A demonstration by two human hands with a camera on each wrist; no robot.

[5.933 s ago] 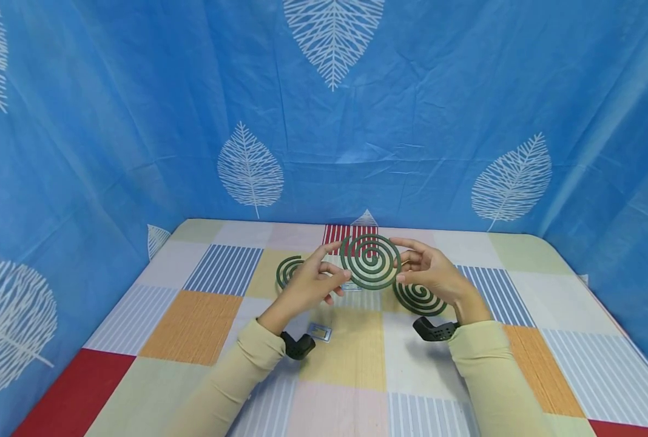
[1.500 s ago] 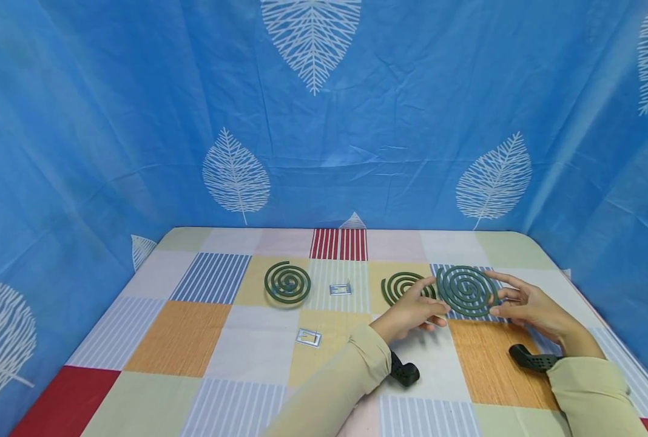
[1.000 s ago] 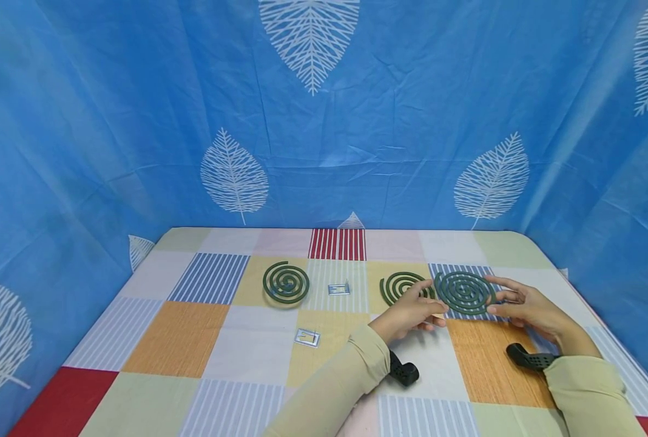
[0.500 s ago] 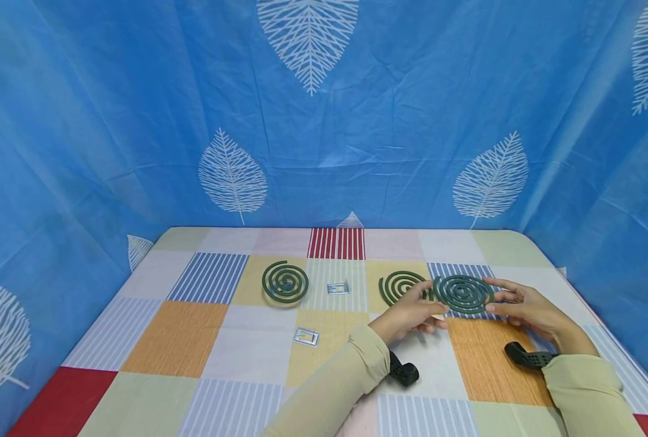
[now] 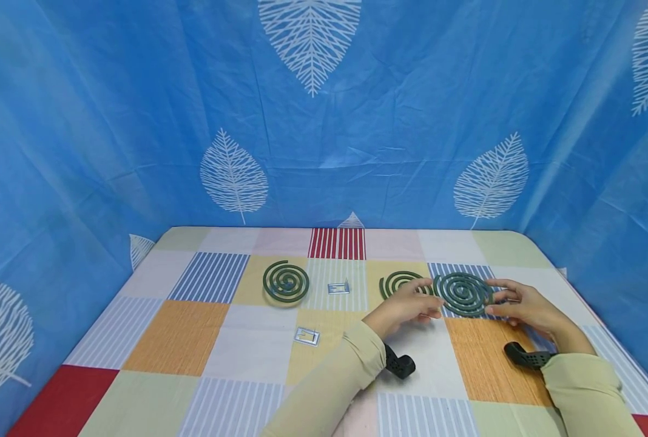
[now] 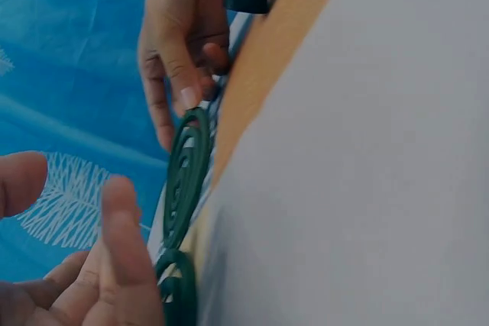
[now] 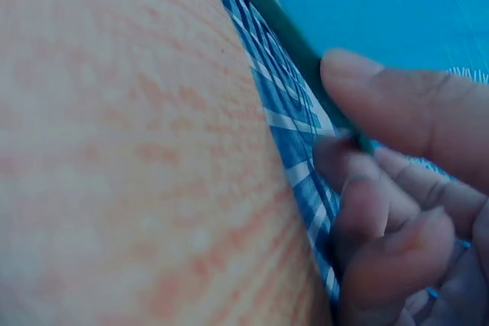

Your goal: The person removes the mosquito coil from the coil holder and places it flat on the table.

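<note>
A green mosquito coil point(image 5: 462, 294) is low over the blue striped patch at right, nearly level. My right hand point(image 5: 526, 306) pinches its right edge between thumb and fingers; the right wrist view shows the thumb point(image 7: 355, 74) on the rim. My left hand point(image 5: 408, 305) is just off the coil's left side, thumb and fingers apart with nothing between them. Behind this hand lies a second coil point(image 5: 384, 289), partly hidden. A third coil point(image 5: 286, 284) sits farther left, a bit of metal showing at its centre.
Two small metal coil stands lie on the patchwork cloth point(image 5: 242, 340): one stand point(image 5: 338, 288) between the coils, the other point(image 5: 307, 336) nearer the front. Blue leaf-print curtain point(image 5: 357, 152) encloses the table's back and sides. Black wrist cameras point(image 5: 400, 364) hang under both wrists.
Both hands have carried the coil from the table's middle to the right and lowered it. Just now my left hand has let go of its left edge and drawn slightly back leftward.
</note>
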